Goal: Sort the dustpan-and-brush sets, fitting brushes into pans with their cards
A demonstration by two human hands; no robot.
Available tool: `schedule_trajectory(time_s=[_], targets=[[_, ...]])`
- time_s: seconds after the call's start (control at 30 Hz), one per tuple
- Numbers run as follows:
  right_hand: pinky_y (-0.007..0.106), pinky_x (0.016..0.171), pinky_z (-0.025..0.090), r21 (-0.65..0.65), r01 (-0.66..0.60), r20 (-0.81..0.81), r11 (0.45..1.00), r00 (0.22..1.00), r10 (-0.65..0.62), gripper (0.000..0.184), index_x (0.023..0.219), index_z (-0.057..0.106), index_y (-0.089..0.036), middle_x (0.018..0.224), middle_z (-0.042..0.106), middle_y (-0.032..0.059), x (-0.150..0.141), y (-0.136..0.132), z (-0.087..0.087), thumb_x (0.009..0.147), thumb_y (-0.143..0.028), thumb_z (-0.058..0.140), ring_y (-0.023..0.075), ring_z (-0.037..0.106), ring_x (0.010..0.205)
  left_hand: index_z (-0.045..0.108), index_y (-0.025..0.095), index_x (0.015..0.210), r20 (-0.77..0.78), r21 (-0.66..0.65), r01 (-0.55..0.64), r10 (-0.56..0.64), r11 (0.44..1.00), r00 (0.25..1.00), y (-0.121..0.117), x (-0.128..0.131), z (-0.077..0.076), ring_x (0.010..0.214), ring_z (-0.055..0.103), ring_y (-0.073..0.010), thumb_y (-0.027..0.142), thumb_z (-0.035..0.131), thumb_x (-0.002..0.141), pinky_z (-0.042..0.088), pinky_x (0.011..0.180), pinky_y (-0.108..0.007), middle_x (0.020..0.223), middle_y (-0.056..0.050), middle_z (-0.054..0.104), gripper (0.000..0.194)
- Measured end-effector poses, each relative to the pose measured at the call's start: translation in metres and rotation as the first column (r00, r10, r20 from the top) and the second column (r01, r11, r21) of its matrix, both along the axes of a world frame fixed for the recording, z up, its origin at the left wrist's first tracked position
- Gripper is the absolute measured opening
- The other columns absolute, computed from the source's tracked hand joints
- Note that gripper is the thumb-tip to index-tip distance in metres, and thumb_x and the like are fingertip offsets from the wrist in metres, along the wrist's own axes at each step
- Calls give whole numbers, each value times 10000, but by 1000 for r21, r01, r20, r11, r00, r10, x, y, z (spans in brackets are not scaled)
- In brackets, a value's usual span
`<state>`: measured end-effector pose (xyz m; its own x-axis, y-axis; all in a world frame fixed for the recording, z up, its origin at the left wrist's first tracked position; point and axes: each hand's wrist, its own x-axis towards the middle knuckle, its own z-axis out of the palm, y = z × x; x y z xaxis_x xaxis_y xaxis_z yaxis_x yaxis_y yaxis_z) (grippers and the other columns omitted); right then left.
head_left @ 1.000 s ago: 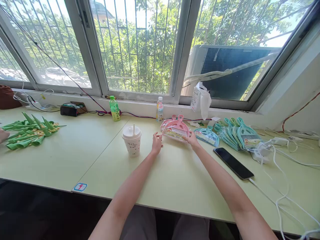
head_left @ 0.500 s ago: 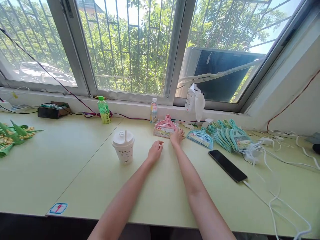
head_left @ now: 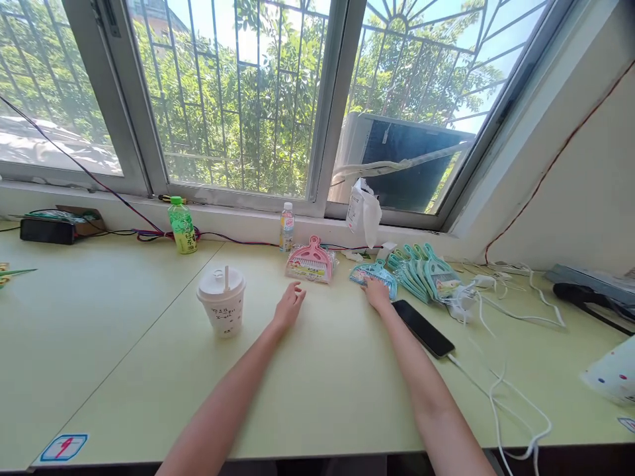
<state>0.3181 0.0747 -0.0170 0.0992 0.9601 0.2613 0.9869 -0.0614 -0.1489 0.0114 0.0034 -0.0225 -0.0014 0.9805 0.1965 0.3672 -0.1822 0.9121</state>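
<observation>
Pointing twd window, handle-first: blue dustpan, long axis approx. L-R.

Right hand on the blue dustpan set, and I see the left hand, loosely curled, near the pink dustpan set!

Pale green table with seam left of centre. Directly on it, left to right: black box, green-capped bottle, white cup (straw upright), white-capped bottle, pink dustpan pack, blue dustpan pack, overlapping green dustpan packs. Nearer the front: black phone on white cable. Dotted white packet far right, cut off. Numbered label just beside seam, at front edge.
</observation>
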Motion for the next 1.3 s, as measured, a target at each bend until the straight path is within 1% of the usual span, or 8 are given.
schedule_trajectory(time_s=[0.23, 0.43, 0.6, 0.73, 0.8, 1.0, 1.17, 1.3], targets=[[404, 849, 360, 177, -55, 30, 983, 998, 51, 315, 975, 652, -150, 1020, 639, 176, -3, -23, 46, 890, -129, 349, 287, 557, 985, 408, 248, 1193, 354, -162, 100, -36, 982, 935, 5, 4, 11, 783, 590, -157, 507, 445, 848, 425, 719, -287, 1114, -79, 611, 433], [423, 899, 293, 703, -27, -101, 710, 985, 137, 387, 1097, 637, -221, 1062, 656, 113, -45, -70, 102, 962, -305, 284, 279, 530, 1023, 386, 190, 1287, 822, -144, 584, -231, 799, 520, -19, 3, 41, 832, 628, -174, 704, 277, 827, 457, 666, -290, 1224, -185, 584, 698], [336, 771, 363, 581, -442, 35, 683, 852, 522, 303, 1140, 628, -367, 1054, 683, 13, -87, -139, 56, 942, -303, 407, 205, 583, 957, 493, 151, 1263, 856, 22, 664, -357, 747, 374, -40, 15, 57, 1145, 549, -285, 771, 258, 781, 450, 903, -416, 1246, -175, 578, 820], [291, 727, 395, 322, -712, 97, 624, 680, 727, 302, 1116, 625, -396, 1053, 684, -15, -100, -155, 23, 947, -278, 404, 161, 599, 918, 563, 135, 1160, 843, -122, 511, -184, 851, 506, -30, 8, 50, 983, 635, -292, 506, 485, 807, 501, 842, -429, 1032, -139, 678, 518], [293, 745, 402, 299, -708, 101, 639, 690, 717, 300, 1063, 648, -341, 1037, 679, 25, -101, -149, 21, 949, -238, 390, 167, 597, 912, 578, 132, 1097, 835, -202, 418, -68, 886, 546, -21, -2, 44, 906, 659, -284, 343, 536, 758, 522, 810, -429, 932, -117, 695, 402], [314, 681, 451, 319, -518, -181, 794, 789, 587, 172, 958, 654, -236, 893, 650, 67, -105, -124, 19, 895, -271, 497, 197, 602, 797, 584, 145, 971, 910, -155, 272, 30, 950, 413, -10, -14, 35, 846, 669, -251, 225, 512, 703, 529, 818, -425, 825, -69, 694, 289], [326, 672, 500, 266, -402, -745, 876, 490, 452, 362, 991, 644, -194, 847, 664, 61, -112, -116, 5, 883, -453, 416, 176, 613, 711, 599, 157, 935, 918, -151, 286, 27, 946, 395, -13, -5, 34, 821, 670, -230, 235, 509, 722, 524, 826, -400, 805, -47, 697, 244], [337, 736, 513, 213, -322, -925, 922, 236, 297, 384, 964, 599, -187, 800, 673, 47, -112, -112, 1, 733, -494, 615, 185, 635, 752, 621, 142, 925, 907, -182, 357, 16, 916, 421, -16, -3, 36, 840, 669, -236, 256, 494, 757, 524, 802, -379, 812, -70, 700, 239]])
